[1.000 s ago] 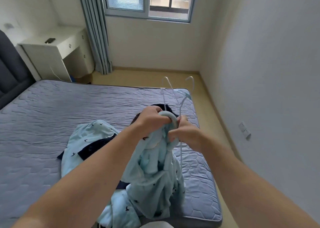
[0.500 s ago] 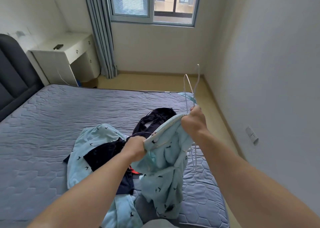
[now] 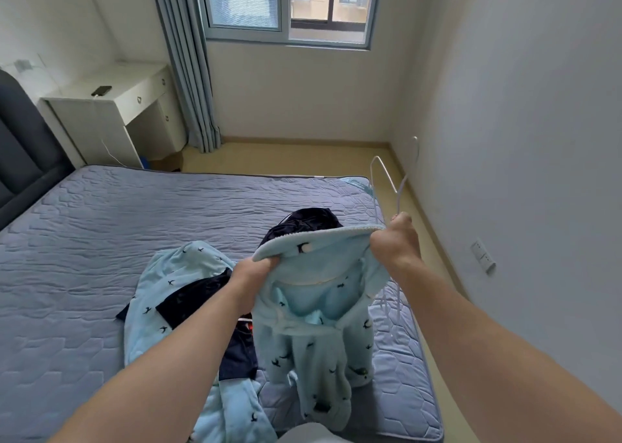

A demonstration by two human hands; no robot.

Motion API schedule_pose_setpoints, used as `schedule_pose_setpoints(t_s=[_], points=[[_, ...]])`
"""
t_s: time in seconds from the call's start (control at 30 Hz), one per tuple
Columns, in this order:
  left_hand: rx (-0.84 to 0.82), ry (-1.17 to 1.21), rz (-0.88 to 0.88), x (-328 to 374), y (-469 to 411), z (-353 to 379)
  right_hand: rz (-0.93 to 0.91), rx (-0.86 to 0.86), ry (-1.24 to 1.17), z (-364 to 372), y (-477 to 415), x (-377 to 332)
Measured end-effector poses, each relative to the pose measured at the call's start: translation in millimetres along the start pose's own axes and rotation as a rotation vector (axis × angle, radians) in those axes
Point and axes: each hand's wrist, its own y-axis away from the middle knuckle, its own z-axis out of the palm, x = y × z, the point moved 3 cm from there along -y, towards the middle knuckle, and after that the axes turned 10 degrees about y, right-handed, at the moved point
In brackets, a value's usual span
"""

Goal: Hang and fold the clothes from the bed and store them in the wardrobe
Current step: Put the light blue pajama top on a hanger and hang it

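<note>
Grips light blue garment (image 3: 313,274), perhaps pyjama trousers, centre frame, in left hand (image 3: 250,271) and right hand (image 3: 395,244), right also clutching white hangers (image 3: 387,175).

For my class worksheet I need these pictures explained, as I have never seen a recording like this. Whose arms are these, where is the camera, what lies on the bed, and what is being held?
There is no machine here. A person wears a wide-angle camera on the head, so every picture looks forward and down along their own bare arms. The left hand and the right hand each grip the edge of a light-blue garment with small dark prints, stretching it open above the bed. The right hand also holds thin white hangers, with their hooks pointing up. On the grey quilted mattress lie another light-blue piece and some dark navy clothing. The wardrobe is not in view.
</note>
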Motion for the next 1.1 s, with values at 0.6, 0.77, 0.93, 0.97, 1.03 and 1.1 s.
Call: schedule_pose_setpoints(t_s=[0.6, 0.77, 0.93, 0.97, 1.03, 1.1], points=[[-0.279, -0.108, 0.138, 46.5, -4.5, 35.5, -0.048, -0.064, -0.300, 30.2, 11.3, -15.9], [-0.203, -0.182, 0.118, 51.7, -0.2, 31.0, -0.159, -0.175, -0.423, 40.9, 19.3, -31.7], [-0.151, -0.216, 0.143, 53.0, 1.5, 24.8, -0.242, -0.069, -0.506, 34.7, 24.3, -39.1], [-0.131, -0.224, 0.146, 52.9, 0.7, 23.0, -0.212, -0.063, -0.547, 34.4, 23.6, -38.9], [-0.095, -0.240, 0.141, 52.3, -0.8, 19.4, -0.121, -0.116, -0.612, 36.8, 23.9, -38.1], [-0.060, -0.261, 0.122, 51.2, -1.9, 16.1, -0.028, -0.155, -0.634, 41.0, 24.3, -37.3]])
